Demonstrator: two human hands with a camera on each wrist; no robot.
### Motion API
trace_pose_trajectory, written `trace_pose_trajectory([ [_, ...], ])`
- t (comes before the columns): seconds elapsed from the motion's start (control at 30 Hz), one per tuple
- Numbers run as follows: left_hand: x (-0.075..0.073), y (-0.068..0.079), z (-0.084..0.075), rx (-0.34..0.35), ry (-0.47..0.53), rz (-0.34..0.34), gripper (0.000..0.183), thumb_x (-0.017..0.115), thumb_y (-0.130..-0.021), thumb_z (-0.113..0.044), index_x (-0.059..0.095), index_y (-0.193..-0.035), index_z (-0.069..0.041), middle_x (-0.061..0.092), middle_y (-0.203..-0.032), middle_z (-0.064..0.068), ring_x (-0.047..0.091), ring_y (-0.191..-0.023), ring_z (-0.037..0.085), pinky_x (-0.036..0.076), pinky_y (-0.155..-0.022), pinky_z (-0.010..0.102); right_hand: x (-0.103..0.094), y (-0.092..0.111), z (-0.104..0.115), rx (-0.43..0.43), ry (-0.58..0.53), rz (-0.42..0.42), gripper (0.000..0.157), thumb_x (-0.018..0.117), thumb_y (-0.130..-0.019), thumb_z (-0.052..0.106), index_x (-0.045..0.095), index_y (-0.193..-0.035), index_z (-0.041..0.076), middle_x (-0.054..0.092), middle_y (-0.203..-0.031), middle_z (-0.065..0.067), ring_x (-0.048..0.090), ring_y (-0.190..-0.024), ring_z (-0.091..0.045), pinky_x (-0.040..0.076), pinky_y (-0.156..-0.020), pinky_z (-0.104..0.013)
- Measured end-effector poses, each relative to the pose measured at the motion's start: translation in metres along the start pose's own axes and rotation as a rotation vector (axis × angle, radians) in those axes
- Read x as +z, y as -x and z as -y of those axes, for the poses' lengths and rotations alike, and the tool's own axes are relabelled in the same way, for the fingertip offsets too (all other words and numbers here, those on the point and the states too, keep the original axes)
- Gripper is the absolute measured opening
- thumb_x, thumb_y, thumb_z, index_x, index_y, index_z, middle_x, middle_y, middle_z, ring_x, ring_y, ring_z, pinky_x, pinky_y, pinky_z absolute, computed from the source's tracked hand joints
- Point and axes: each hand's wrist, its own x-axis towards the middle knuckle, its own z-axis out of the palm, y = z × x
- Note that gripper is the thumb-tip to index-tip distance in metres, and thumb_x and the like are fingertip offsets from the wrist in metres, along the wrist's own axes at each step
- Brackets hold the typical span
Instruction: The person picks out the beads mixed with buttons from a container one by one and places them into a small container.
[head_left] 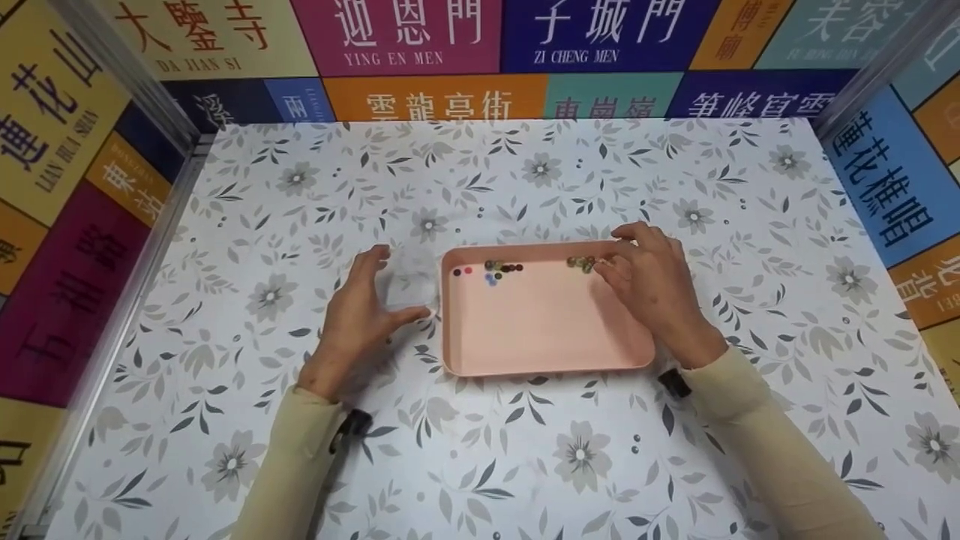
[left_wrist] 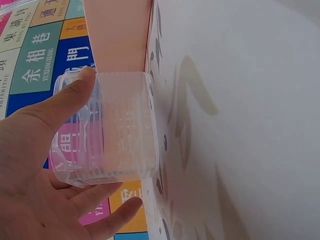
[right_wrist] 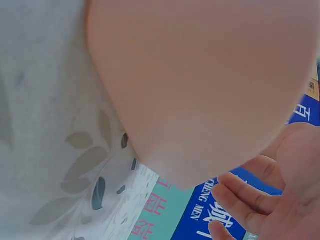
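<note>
My left hand (head_left: 352,319) is curled around a clear plastic container (left_wrist: 120,130) standing left of the tray. In the left wrist view its thumb lies against the container, with the fingers round the other side. My right hand (head_left: 656,292) reaches over the right side of a pink tray (head_left: 540,330), fingertips right at a cluster of greenish beads (head_left: 581,264). I cannot tell whether it pinches a bead. Several dark, blue and green beads (head_left: 495,271) lie by the tray's far left, beside a red bead (head_left: 468,271) and a dark bead (head_left: 457,272).
A white tablecloth (head_left: 577,450) with grey flowers and leaves covers the table. Colourful panels (head_left: 420,45) with printed characters stand along the back and both sides. In the right wrist view the tray's outer wall (right_wrist: 200,90) hides much of the right hand's work.
</note>
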Motion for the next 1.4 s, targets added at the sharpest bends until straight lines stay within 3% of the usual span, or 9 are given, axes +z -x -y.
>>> trace_pose_trajectory([
  [0.17,-0.001,0.0,0.0,-0.008,-0.003,0.004,0.108,0.097,-0.071,-0.04,0.037,-0.157,-0.013,0.05,-0.155,0.012,0.055,-0.14,0.035,0.048,-0.117,0.05,0.001,-0.002,0.007,-0.01,-0.007,0.009,0.024,0.081,-0.091,0.019,0.079,-0.108,0.002,0.067,-0.125,-0.014,0.06,-0.121,-0.037,0.042,-0.105,-0.054],
  [0.53,0.0,0.0,0.0,0.013,-0.014,-0.025,0.106,0.098,-0.07,-0.039,0.039,-0.154,-0.012,0.052,-0.154,0.011,0.056,-0.14,0.032,0.048,-0.116,0.05,0.003,-0.003,0.023,-0.04,-0.058,-0.026,0.019,0.083,-0.09,0.019,0.08,-0.1,0.004,0.069,-0.122,-0.013,0.062,-0.113,-0.034,0.044,-0.099,-0.051],
  [0.97,0.0,0.001,0.003,-0.014,0.015,-0.02,0.107,0.097,-0.069,-0.041,0.039,-0.155,-0.014,0.052,-0.154,0.011,0.055,-0.141,0.032,0.046,-0.119,0.049,0.008,-0.009,0.047,-0.061,-0.09,0.014,0.019,0.08,-0.093,0.022,0.079,-0.103,0.005,0.067,-0.125,-0.01,0.062,-0.113,-0.031,0.045,-0.103,-0.049],
  [1.4,0.0,0.0,0.003,0.0,0.033,-0.025,0.103,0.097,-0.071,-0.04,0.04,-0.154,-0.015,0.053,-0.153,0.009,0.056,-0.139,0.033,0.048,-0.116,0.049,0.012,-0.011,0.053,-0.075,-0.092,0.013,0.018,0.081,-0.092,0.021,0.079,-0.103,0.007,0.068,-0.122,-0.008,0.062,-0.112,-0.028,0.046,-0.103,-0.047],
])
